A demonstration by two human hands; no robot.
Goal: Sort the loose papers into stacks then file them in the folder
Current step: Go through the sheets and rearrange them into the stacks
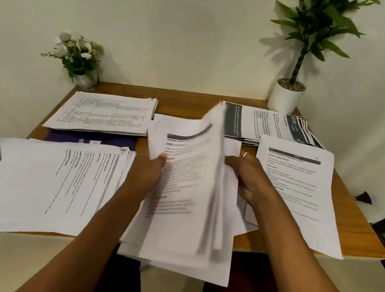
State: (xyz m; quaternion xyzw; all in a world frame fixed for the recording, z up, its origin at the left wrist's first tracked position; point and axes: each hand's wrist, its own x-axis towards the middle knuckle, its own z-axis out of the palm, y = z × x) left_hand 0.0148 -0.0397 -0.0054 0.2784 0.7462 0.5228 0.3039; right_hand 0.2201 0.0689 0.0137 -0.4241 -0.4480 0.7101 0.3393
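A loose pile of printed papers [176, 206] lies in the middle of the wooden table [188, 102], hanging over its near edge. My left hand [149, 172] grips the left side of the top sheets, thumb on the print. My right hand [249, 177] holds the right side of the same sheets, which stand lifted, curled and blurred. Sorted stacks lie around: one at the near left [49, 181], a stack with tables at the far left [106, 113], a dark-banded stack at the far right [270, 125], a text page at the right [298, 188]. A purple folder [91, 140] shows between the left stacks.
A small pot of white flowers [79, 59] stands at the far left corner. A tall green plant in a white pot [287, 95] stands at the far right corner. The wall runs close behind the table. The near-left and right stacks overhang the table's edges.
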